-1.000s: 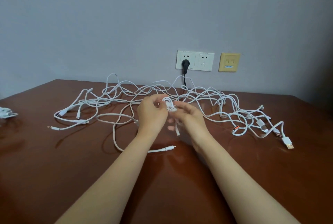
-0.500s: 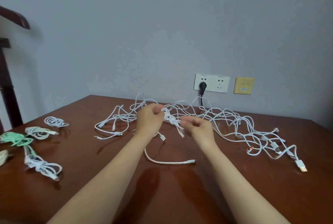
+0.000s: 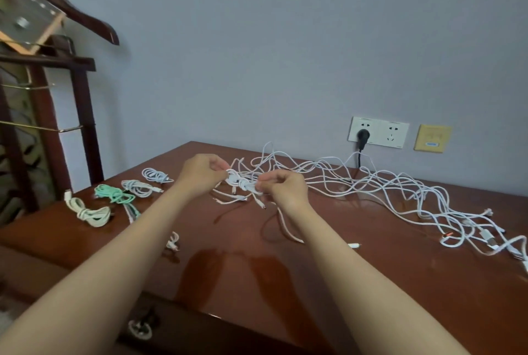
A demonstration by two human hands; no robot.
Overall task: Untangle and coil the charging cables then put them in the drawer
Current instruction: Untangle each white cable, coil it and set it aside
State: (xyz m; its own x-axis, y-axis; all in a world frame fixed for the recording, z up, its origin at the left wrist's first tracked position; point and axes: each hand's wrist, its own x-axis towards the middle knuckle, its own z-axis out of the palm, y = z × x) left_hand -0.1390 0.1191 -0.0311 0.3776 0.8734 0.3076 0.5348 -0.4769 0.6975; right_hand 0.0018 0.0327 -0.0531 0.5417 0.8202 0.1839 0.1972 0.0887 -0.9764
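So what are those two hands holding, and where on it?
A small, partly coiled white cable: the left hand pinches the bundle's left end and the right hand pinches its right end.

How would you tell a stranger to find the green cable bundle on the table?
Start at the brown wooden table and look to its left end, near the dark wooden stand. There, the green cable bundle lies between a cream bundle and a white bundle. Its bright mint colour sets it apart from those pale neighbours.
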